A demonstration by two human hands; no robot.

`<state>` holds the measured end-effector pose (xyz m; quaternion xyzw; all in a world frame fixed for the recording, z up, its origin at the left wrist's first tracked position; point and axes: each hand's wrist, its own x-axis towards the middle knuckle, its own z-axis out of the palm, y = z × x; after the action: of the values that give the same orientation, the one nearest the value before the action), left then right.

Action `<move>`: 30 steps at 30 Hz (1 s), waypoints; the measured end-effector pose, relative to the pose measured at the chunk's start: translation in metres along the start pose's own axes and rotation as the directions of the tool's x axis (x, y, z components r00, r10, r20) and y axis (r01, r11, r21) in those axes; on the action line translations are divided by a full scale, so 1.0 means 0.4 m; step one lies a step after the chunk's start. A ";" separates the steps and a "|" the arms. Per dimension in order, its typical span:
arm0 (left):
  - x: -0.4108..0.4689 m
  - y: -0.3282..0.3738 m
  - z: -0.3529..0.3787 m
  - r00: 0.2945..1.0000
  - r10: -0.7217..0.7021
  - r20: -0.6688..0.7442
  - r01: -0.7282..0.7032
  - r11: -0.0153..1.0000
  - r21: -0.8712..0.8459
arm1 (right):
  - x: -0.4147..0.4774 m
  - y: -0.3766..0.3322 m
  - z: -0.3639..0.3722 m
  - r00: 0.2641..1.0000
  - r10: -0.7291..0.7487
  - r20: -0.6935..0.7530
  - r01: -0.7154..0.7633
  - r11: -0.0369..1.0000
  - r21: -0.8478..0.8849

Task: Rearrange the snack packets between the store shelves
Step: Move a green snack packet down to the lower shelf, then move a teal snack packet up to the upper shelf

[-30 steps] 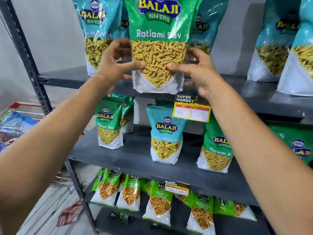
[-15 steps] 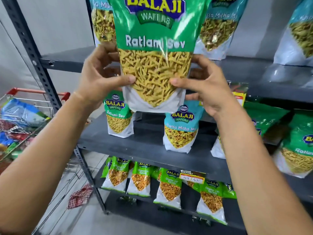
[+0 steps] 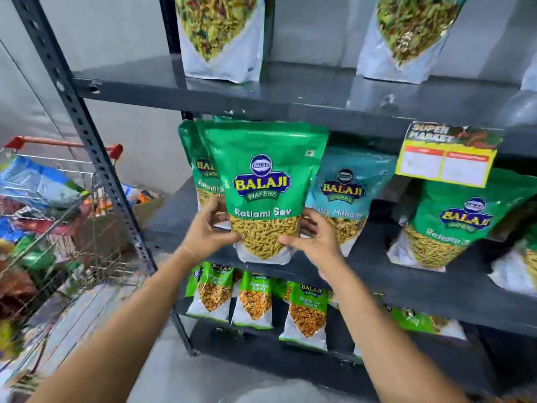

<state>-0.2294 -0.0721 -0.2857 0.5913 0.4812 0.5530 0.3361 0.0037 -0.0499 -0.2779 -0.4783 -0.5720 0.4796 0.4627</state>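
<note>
A green Ratlami Sev packet (image 3: 266,181) stands upright at the front of the middle shelf (image 3: 406,274), held at its lower sides by my left hand (image 3: 203,234) and my right hand (image 3: 315,241). Close behind it on the left stand more green Ratlami Sev packets (image 3: 194,170). A teal Khatta Mitha packet (image 3: 347,193) stands just to its right, partly hidden. Another green Ratlami Sev packet (image 3: 462,225) leans further right.
Two mix packets (image 3: 220,36) stand on the top shelf (image 3: 290,91). Small Chana Jor Garam packets (image 3: 255,301) fill the lower shelf. A yellow price tag (image 3: 447,158) hangs from the top shelf edge. A full shopping cart (image 3: 49,216) stands left of the rack post (image 3: 84,132).
Both hands have brought the green Ratlami Sev packet down from the top shelf level to the middle shelf, in front of the other green packets. The view has tilted downward.
</note>
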 end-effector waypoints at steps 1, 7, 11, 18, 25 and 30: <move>0.006 -0.034 0.000 1.000 -0.025 -0.012 0.025 1.000 0.004 | 0.013 0.015 0.017 1.000 0.004 -0.018 -0.004 1.000 -0.013; 0.045 -0.164 -0.020 0.978 -0.175 -0.116 0.186 0.978 0.092 | 0.091 0.101 0.086 0.998 0.040 -0.055 -0.046 0.992 -0.120; 0.105 -0.167 -0.032 0.974 -0.178 -0.138 0.196 0.972 0.132 | 0.135 0.104 0.120 0.998 -0.008 -0.062 -0.001 0.989 -0.151; 0.082 -0.215 -0.008 0.972 -0.185 -0.143 0.203 0.972 0.122 | 0.146 0.158 0.135 0.996 -0.058 -0.074 0.028 0.933 -0.359; 0.023 -0.221 0.034 0.941 -0.223 -0.254 0.296 0.907 0.300 | 0.118 0.172 0.089 0.996 -0.026 -0.082 -0.008 0.920 -0.393; -0.010 -0.208 0.199 0.977 -0.200 0.070 0.165 0.924 0.346 | 0.047 0.236 -0.073 0.887 -0.131 -0.443 -0.061 0.918 -0.392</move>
<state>-0.1677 -0.0392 -0.3774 0.6207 0.6040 0.3969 0.3040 0.0403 -0.0204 -0.3670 -0.6510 -0.5394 0.2183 0.4875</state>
